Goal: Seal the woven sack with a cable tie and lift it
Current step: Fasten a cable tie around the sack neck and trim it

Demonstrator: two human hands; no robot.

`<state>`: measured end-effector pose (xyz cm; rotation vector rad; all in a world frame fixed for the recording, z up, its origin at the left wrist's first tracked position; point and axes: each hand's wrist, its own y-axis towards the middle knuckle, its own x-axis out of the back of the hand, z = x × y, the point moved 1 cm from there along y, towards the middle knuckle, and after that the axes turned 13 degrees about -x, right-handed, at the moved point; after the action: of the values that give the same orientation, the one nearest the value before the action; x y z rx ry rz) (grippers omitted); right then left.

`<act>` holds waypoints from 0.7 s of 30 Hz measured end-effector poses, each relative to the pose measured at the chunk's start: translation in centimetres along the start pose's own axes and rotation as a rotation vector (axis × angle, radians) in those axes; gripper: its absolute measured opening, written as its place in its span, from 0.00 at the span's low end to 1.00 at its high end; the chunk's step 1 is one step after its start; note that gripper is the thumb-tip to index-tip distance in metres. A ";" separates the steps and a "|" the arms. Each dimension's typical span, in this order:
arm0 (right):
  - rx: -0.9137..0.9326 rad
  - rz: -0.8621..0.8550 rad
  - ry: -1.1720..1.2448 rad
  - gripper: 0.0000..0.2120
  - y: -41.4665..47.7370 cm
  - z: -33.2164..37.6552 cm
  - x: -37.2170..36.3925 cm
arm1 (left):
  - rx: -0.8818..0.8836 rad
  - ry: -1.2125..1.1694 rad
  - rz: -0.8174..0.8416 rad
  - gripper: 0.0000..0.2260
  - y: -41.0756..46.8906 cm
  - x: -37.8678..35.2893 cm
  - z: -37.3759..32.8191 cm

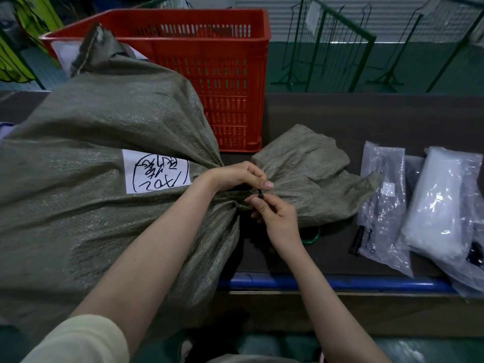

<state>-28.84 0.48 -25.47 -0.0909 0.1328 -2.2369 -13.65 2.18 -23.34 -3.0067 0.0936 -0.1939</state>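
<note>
A big grey-green woven sack [99, 142] lies full on the dark table, filling the left half of the view, with a white handwritten label [157, 171] on it. Its mouth is gathered into a neck at the centre, and the loose end [309, 163] fans out to the right. A black cable tie [260, 193] sits at the neck. My left hand [239, 175] grips the bunched neck from above and pinches the tie. My right hand [275, 216] pinches the tie's end just below it. Whether the tie goes fully around the neck is hidden.
A red slotted plastic crate [222, 74] stands behind the sack. Clear plastic bags [382, 203] of packed items lie on the table at the right. A green ring [313, 238] peeks from under the loose sack end. A blue rail [340, 282] runs along the table's near edge.
</note>
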 end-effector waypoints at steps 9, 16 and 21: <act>-0.265 0.007 0.264 0.10 0.8 0.6 -0.3 | -0.059 -0.084 0.145 0.24 -0.4 -0.5 -0.4; -0.300 -0.065 0.349 0.08 0.0 1.5 0.1 | -0.068 -0.075 0.080 0.17 -0.3 0.2 -0.2; -0.341 -0.026 0.196 0.17 -0.1 2.5 0.4 | -0.070 -0.093 0.141 0.12 -0.4 0.3 -0.4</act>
<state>-28.88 0.10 -23.00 -0.0570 0.6221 -2.2254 -13.34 2.55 -22.87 -3.0569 0.3081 -0.0379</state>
